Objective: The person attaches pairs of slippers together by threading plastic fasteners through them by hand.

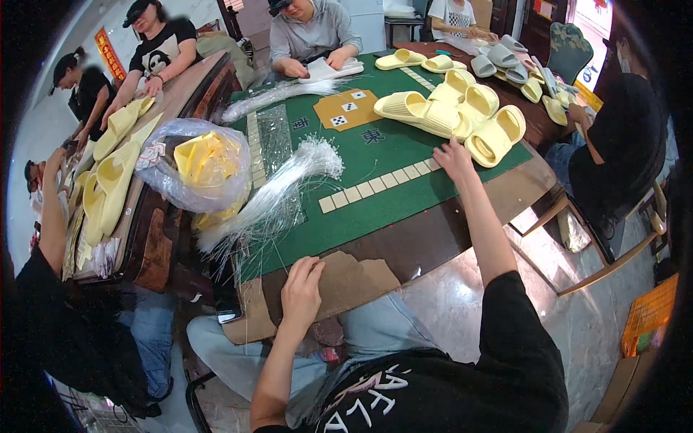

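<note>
A clear bag (155,177) of yellow pieces (206,159) sits beside white plastic strands (289,177), the left hand (300,292), fingers bent close together, grip unclear, is by brown cardboard (354,281), and the right hand (456,160), fingers loosely spread, is just beside yellow slippers (442,114) on the green-topped bench (361,160).

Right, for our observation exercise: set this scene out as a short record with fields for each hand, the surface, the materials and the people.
Left hand: nothing visible in it; fingers bent, near brown cardboard
Right hand: beside pale yellow slippers; contact unclear
Surface: green mat on a dark table
Strands: nearer whitish bundle, toward the mat's left
Bag: clear plastic, containing yellow pieces
Opposite: person in grey hoodie
</note>
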Tool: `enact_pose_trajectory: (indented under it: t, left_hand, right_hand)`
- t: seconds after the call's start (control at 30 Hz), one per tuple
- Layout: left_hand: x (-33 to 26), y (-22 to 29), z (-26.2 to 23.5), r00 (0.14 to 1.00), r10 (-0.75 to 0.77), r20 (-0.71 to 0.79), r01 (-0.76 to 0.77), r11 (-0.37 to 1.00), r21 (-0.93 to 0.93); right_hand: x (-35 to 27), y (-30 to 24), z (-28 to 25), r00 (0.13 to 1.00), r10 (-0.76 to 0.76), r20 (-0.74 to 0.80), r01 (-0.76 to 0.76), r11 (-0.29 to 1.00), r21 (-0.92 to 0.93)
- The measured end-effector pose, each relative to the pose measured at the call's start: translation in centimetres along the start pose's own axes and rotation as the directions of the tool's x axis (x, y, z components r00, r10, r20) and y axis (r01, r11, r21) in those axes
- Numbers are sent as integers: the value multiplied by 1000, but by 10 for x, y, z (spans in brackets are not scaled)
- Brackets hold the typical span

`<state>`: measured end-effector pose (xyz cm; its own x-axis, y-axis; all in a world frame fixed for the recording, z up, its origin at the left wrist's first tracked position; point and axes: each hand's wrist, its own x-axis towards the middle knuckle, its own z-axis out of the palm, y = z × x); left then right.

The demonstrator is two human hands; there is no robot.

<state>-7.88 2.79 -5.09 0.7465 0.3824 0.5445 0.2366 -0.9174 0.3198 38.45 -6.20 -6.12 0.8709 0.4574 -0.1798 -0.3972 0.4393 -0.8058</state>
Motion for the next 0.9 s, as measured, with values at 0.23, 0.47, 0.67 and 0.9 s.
enact_pose_trajectory:
  t: [0.23, 0.47, 0.67, 0.9]
  left_hand:
    - [-7, -4, -5, 1000, -28, 6, 28, 1000, 5]
    - [-7, -2, -2, 1000, -14, -17, 14, 1000, 11]
    - [-8, -1, -6, 999, -3, -33, 4, 1000, 20]
    - [19, 58, -44, 951, 258, -171, -222, 953, 204]
  right_hand:
    - [18, -1, 37, 974, 173, -148, -169, 985, 38]
    - [19, -1, 28, 995, 5, -103, -11, 998, -64]
    - [-52, 13, 33, 990, -97, 105, 89, 993, 77]
    - [-158, 4, 45, 829, 138, 542, 182, 849, -495]
